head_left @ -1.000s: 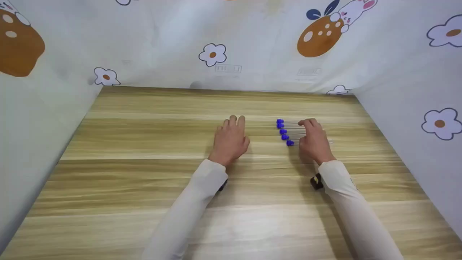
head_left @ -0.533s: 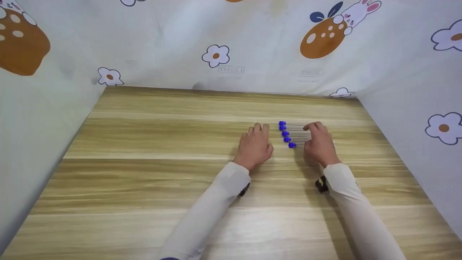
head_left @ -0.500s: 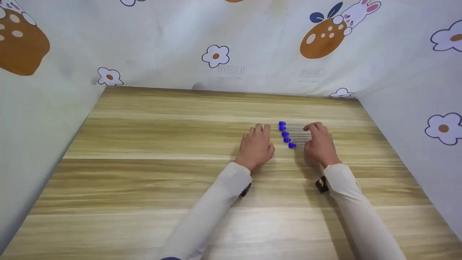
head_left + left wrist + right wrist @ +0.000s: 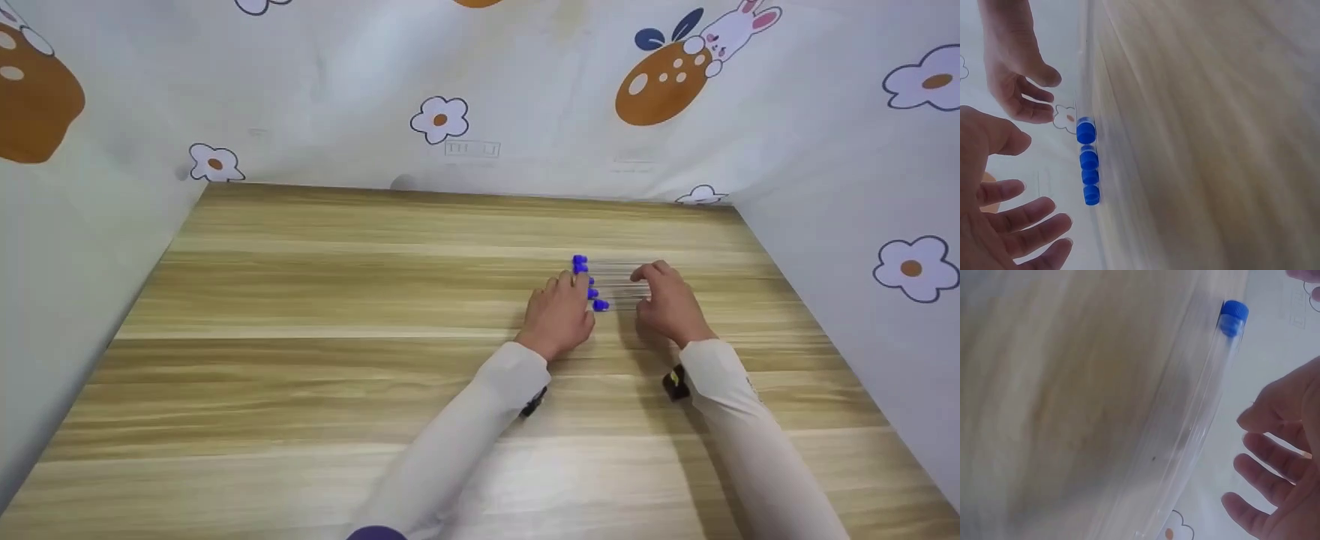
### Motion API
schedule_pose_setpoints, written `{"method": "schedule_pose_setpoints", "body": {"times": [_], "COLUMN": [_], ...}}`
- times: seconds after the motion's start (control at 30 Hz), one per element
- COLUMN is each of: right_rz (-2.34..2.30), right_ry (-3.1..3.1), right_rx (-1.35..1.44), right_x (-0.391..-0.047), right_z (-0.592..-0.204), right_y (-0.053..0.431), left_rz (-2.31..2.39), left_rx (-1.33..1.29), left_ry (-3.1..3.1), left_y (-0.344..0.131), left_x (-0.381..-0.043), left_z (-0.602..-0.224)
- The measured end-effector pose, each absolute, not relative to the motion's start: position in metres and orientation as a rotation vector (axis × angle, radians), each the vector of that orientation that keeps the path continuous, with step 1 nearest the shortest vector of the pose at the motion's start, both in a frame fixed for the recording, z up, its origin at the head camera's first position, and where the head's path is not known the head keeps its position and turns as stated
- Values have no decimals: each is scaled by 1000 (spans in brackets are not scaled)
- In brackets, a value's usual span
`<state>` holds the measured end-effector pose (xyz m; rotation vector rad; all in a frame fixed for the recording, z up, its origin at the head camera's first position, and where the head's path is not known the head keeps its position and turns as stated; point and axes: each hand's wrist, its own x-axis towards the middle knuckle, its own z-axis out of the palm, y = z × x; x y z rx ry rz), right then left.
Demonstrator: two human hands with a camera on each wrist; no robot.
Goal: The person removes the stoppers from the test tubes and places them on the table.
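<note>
Several clear test tubes (image 4: 1196,422) with blue caps (image 4: 601,305) lie side by side on the wooden table, caps toward the left. My left hand (image 4: 557,315) hovers at the capped ends, its fingertips overlapping some caps in the head view. In the left wrist view that hand has its fingers spread loosely, nothing between them, beside the row of caps (image 4: 1089,160). My right hand (image 4: 671,306) is over the other end of the tubes and hides their tips. The right wrist view shows its fingers (image 4: 1261,475) loosely bent and holding nothing, a little apart from the nearest tube.
The wood-grain table (image 4: 300,375) is bounded at the back and sides by a pale printed curtain (image 4: 337,90) with flowers and rabbits. A dark wrist device (image 4: 676,382) sits under the right cuff, another (image 4: 534,403) under the left.
My left hand has come rightward across the table to the capped ends. The right hand has slid slightly right along the tubes, which lie as before.
</note>
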<state>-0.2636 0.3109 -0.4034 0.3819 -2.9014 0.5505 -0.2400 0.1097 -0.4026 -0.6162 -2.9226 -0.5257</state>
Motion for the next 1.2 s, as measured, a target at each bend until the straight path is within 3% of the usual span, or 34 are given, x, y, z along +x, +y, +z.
{"method": "schedule_pose_setpoints", "body": {"times": [1.2], "right_rz": [513], "right_ry": [-3096], "right_rx": [422], "right_x": [-282], "right_z": [-401], "right_y": [331], "left_rz": [-439], "left_rx": [-555], "left_ry": [-3057], "left_y": [132], "left_x": [-246], "left_z": [-402]}}
